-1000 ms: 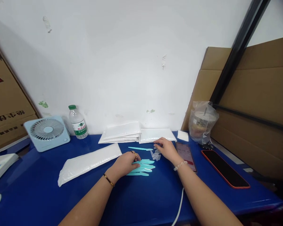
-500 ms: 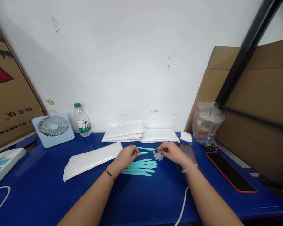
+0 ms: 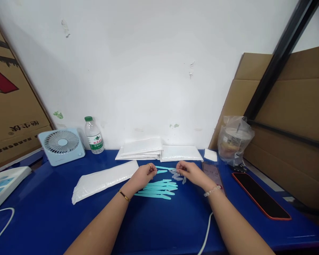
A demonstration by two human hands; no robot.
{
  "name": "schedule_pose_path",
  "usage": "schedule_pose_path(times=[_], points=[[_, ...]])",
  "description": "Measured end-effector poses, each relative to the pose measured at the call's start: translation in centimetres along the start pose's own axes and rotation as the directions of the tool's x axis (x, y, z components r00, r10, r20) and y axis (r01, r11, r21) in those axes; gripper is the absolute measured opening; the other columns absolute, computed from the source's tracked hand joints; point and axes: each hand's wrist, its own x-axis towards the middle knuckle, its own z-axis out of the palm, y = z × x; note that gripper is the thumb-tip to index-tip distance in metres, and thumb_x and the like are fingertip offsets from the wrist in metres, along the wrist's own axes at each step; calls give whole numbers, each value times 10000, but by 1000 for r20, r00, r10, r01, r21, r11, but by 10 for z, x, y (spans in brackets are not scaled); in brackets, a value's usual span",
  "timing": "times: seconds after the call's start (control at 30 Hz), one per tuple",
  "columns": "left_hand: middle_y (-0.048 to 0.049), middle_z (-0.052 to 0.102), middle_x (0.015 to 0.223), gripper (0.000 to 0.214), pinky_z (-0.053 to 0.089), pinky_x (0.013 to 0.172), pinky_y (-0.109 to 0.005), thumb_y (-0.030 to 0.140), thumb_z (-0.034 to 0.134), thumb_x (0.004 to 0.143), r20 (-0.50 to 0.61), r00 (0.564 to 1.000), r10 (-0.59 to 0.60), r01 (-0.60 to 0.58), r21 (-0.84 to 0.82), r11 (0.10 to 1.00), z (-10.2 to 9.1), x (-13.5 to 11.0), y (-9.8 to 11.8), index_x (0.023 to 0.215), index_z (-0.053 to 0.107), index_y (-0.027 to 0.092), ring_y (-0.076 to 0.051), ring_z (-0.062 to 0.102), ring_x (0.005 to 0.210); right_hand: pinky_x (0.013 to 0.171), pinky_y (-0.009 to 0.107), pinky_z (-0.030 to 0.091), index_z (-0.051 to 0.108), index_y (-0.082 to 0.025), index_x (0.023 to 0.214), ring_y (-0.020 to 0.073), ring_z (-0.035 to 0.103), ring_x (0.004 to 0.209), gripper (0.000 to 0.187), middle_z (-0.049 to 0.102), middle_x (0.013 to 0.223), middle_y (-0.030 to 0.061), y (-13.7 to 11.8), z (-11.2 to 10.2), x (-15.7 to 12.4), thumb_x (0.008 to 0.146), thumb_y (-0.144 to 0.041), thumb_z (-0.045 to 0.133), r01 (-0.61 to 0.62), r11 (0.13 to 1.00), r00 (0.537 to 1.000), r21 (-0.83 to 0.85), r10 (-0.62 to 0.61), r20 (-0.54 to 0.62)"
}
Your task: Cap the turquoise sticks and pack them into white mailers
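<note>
My left hand [image 3: 146,176] is closed, its thumb and forefinger pinching a turquoise eyebrow razor [image 3: 162,171] whose blade end points right. A second razor [image 3: 162,167] lies just beyond it. Below the fingers, several more turquoise razors [image 3: 159,193] lie side by side on the blue table [image 3: 149,226]. My right hand [image 3: 190,172] has its fingertips pinched together over a small loose group of clear plastic caps [image 3: 178,178]. Whatever those fingertips hold is too small to make out.
A white padded mailer [image 3: 103,180] lies left of my hands, with stacked mailers [image 3: 142,147] against the wall. A fan [image 3: 62,147] and bottle [image 3: 94,136] stand back left. Rightward are a phone [image 3: 260,194], another phone [image 3: 212,171], a bagged drink cup [image 3: 234,141] and a white cable [image 3: 207,233].
The clear caps have spread apart beneath my right fingertips, one now lying farther right. My right hand has shifted slightly; my left hand keeps its pinch on the razor.
</note>
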Motion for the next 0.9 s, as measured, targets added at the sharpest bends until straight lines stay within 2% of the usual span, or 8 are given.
schedule_pose_path(times=[0.17, 0.3, 0.4, 0.67, 0.83, 0.9], points=[[21, 522, 693, 232, 401, 567, -226, 399, 443, 812, 10, 1000, 3, -2, -72, 997, 1, 1, -2, 837, 534, 188, -125, 526, 638, 601, 268, 468, 658, -191, 940, 151, 596, 672, 253, 651, 775, 40, -5, 7, 3, 829, -378, 529, 36, 985, 998, 168, -26, -61], [21, 512, 692, 239, 406, 568, -226, 406, 455, 808, 10, 1000, -7, 8, -102, 995, 0, 0, 0, 837, 533, 181, -121, 517, 632, 580, 268, 493, 661, -152, 858, 141, 612, 588, 320, 649, 684, 36, -4, 14, 6, 791, -451, 568, -64, 932, 993, 356, 96, -74], [20, 515, 702, 239, 415, 578, -227, 406, 463, 807, 14, 1000, -8, 10, -143, 990, -1, 0, 2, 845, 530, 180, -117, 520, 635, 541, 248, 479, 642, -140, 785, 116, 584, 526, 351, 645, 661, 35, -5, 17, 8, 777, -484, 575, -83, 891, 982, 447, 150, -117], [16, 523, 726, 236, 420, 587, -225, 400, 482, 804, 18, 1000, 10, -6, -202, 979, 3, 2, 1, 854, 535, 176, -111, 528, 645, 504, 226, 437, 642, -132, 764, 99, 548, 503, 338, 637, 648, 37, -18, 32, 11, 751, -469, 622, -94, 812, 985, 576, 160, -65], [10, 532, 713, 258, 413, 573, -229, 419, 484, 793, -12, 1000, -17, 15, -182, 983, -2, 0, 6, 844, 536, 172, -120, 535, 641, 518, 227, 432, 636, -140, 744, 91, 524, 499, 331, 639, 646, 36, -17, 27, 12, 757, -470, 615, -60, 790, 966, 611, 201, -165], [9, 537, 711, 259, 412, 572, -230, 421, 482, 796, -22, 1000, -10, 6, -183, 983, -3, 1, 6, 845, 538, 173, -120, 535, 640, 521, 224, 433, 637, -142, 746, 91, 527, 504, 333, 641, 651, 35, -18, 27, 11, 755, -474, 615, -61, 789, 967, 612, 198, -159]])
